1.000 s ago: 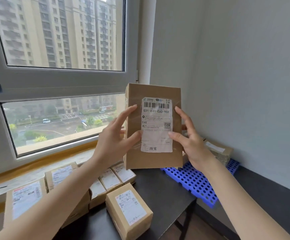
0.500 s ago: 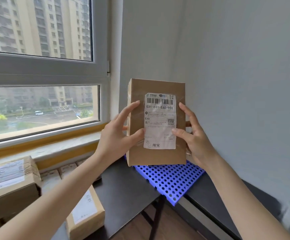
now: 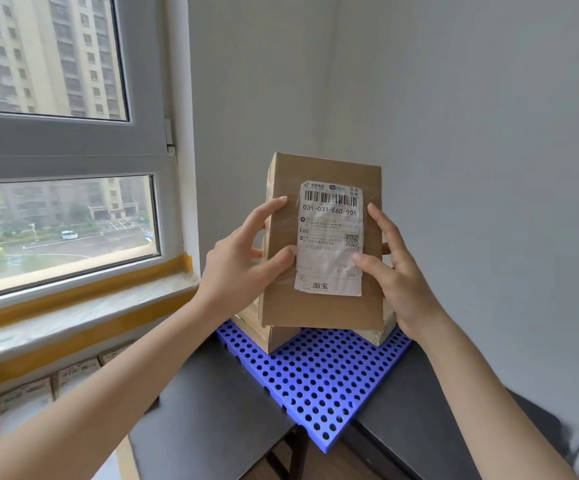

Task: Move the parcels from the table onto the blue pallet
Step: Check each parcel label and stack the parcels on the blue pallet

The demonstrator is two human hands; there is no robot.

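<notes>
Tabletop (image 3: pixel 212 410): dark, carrying unmoved parcels (image 3: pixel 49 382) at left.
Blue pallet (image 3: pixel 315 382): already bearing boxes (image 3: pixel 274 336) at back.
Held parcel (image 3: pixel 319 306): upright, raised above pallet, not yet set down.
Hands: left hand (image 3: pixel 236 265) and right hand (image 3: pixel 399 282) gripping parcel's sides.
</notes>
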